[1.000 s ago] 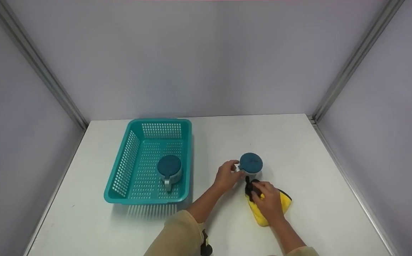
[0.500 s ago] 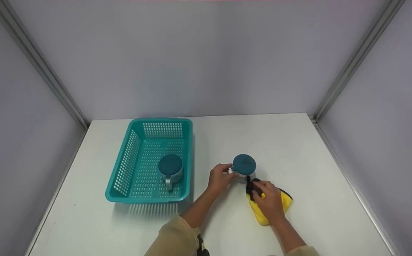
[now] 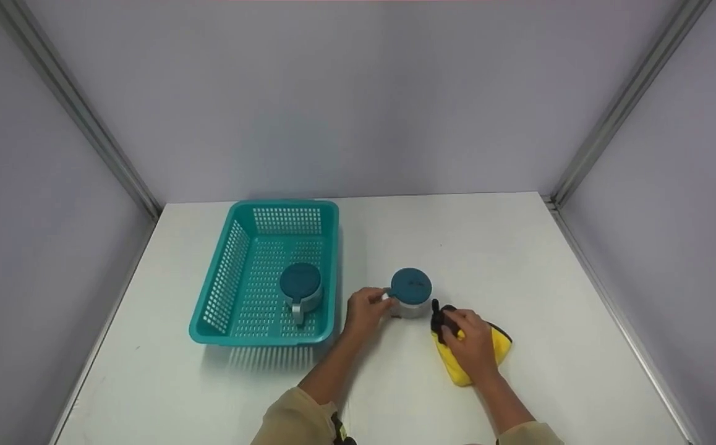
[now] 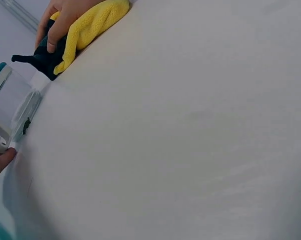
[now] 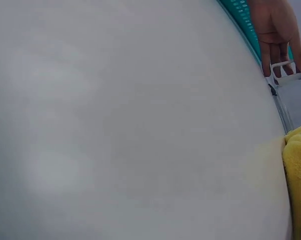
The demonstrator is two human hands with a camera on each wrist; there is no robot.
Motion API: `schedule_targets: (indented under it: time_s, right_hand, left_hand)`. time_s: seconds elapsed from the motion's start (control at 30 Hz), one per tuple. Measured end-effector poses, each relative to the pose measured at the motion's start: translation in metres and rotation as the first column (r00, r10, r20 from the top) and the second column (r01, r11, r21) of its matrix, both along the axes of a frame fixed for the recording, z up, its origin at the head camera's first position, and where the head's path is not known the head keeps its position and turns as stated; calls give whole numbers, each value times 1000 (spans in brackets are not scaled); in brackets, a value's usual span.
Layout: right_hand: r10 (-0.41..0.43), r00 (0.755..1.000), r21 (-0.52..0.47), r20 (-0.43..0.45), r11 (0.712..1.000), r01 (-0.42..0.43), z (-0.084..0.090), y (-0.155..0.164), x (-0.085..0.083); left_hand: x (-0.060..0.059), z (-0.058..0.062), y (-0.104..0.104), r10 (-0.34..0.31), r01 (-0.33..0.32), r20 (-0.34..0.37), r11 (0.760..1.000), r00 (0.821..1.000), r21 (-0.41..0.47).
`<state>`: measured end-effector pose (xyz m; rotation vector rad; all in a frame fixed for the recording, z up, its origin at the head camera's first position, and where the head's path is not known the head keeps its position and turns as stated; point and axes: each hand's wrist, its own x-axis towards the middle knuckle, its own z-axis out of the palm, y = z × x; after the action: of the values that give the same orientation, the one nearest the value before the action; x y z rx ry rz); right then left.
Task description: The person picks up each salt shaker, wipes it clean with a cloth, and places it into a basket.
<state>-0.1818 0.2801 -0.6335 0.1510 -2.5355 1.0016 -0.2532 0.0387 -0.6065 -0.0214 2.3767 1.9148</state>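
My left hand (image 3: 365,314) grips the pale handle of a clear mug (image 3: 412,308) with a dark teal lid. In the right wrist view, its fingers (image 5: 292,47) reach around the handle, and the mug (image 5: 295,102) stands upright close over the table. To the right of it, my right hand (image 3: 470,340) pinches the black part of a folded yellow-and-black cloth (image 3: 454,368). The left wrist view shows this cloth (image 4: 93,25) lying on the table under the right hand's curled fingers. A small dark bit (image 4: 26,126) shows at the mug's base.
Left of the hands is a teal plastic basket (image 3: 200,330) with perforated walls. A second lidded mug (image 3: 300,281) stands inside it, handle toward me. The white table (image 3: 389,232) is bordered by grey panels (image 3: 358,99) at the back and both sides.
The left hand has moved left with the mug, away from the cloth and nearer to the basket. The right hand has kept its place on the cloth.
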Motion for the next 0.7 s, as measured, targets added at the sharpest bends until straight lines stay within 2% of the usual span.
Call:
schedule_targets:
  time_s: [0.2,0.37,0.57,0.7]
  right_hand:
    - [1,1000,16,0,1000,-1,1,0,-1]
    - [-10,1000,29,9,1000,9,1,0,-1]
    - [4,999,71,33,997,-6,3,1,-3]
    - [30,995,114,91,993,-41,4,1,0]
  left_hand:
    - [4,-4,-10,-8,8,-7,1000,1000,15]
    - [5,-4,-14,-12,12,-31,1000,999,-11]
    - [5,-3,-15,32,-35,-98,999,995,-27]
    - [7,-1,-15,59,-64,-133,997,989,-37]
